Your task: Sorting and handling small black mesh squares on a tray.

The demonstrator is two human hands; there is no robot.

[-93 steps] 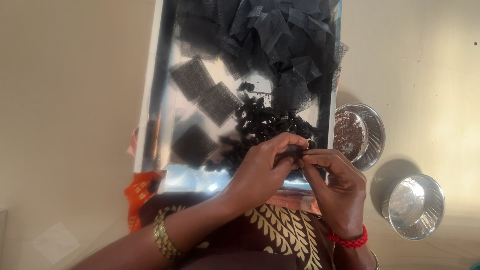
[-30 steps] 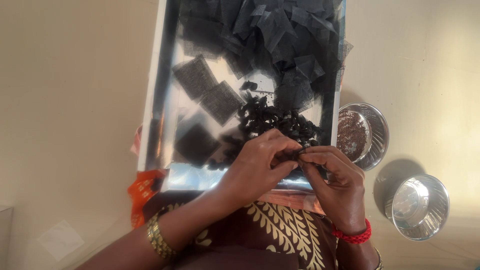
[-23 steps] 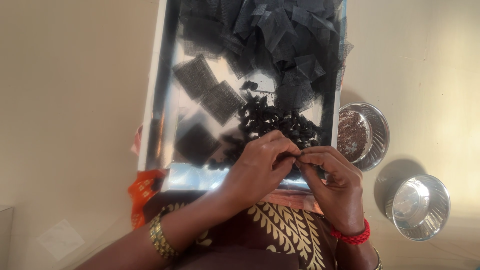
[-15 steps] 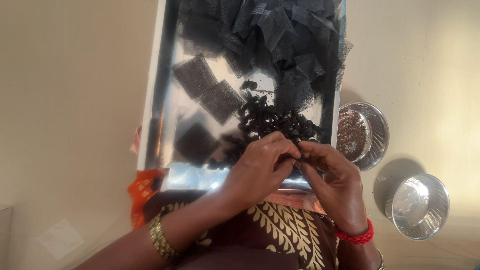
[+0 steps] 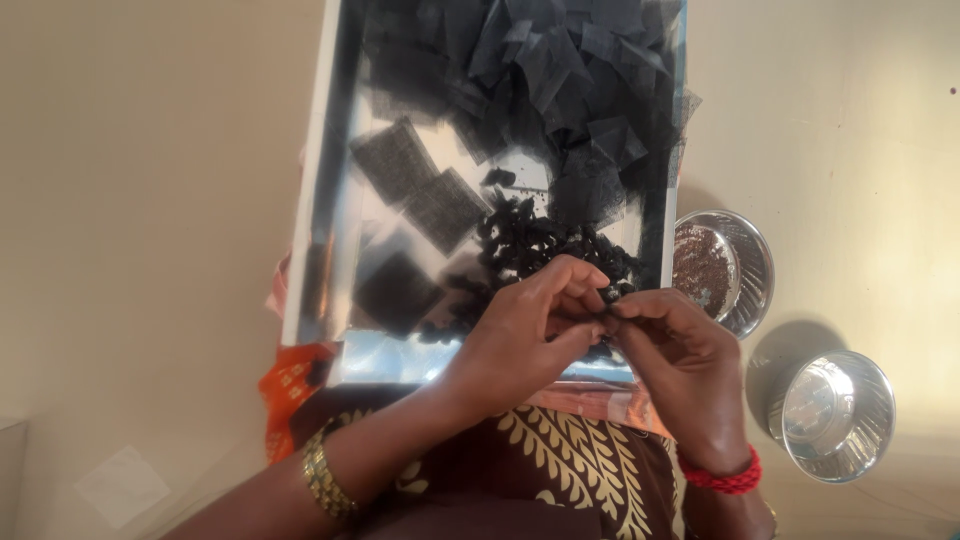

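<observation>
2 hands over steel tray [image 5: 318, 215], left hand [image 5: 525, 335] and right hand [image 5: 680, 365] fingers pinched together on small black piece [image 5: 608, 296]

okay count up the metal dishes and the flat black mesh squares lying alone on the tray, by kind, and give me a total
Metal tray: 1
Round metal bowls: 2, one with dark seeds, one empty
Flat mesh squares lying alone: 3
Total: 6
The heaped mesh pieces overlap too much to count.
</observation>
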